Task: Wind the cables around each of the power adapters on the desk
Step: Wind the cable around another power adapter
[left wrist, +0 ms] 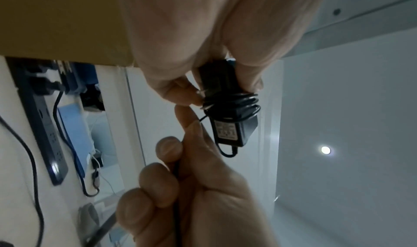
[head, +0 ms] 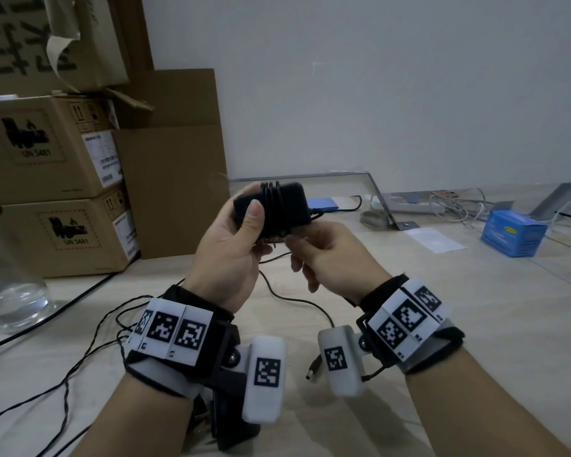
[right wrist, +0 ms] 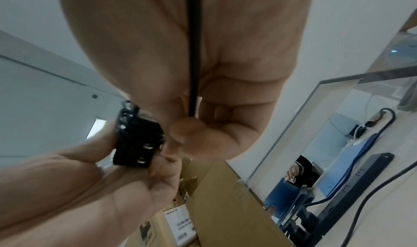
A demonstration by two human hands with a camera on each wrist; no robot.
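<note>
A black power adapter (head: 279,209) is held up above the desk (head: 459,324), my left hand (head: 244,225) gripping its left end with the thumb on top. Several turns of its thin black cable (head: 272,192) circle the body. My right hand (head: 310,249) sits just below and to the right, fingers curled around the cable under the adapter. The loose cable (head: 297,300) drops to the desk and ends in a barrel plug (head: 312,371). The left wrist view shows the adapter (left wrist: 228,126) label side out. The right wrist view shows its prong end (right wrist: 135,143) and the cable (right wrist: 194,54) crossing my palm.
Stacked cardboard boxes (head: 47,153) stand at the left, with a clear glass vessel (head: 14,301) in front of them. Other dark cables (head: 80,341) lie on the left of the desk. A clear panel (head: 310,179), a blue box (head: 511,232) and a power strip (left wrist: 43,126) sit behind.
</note>
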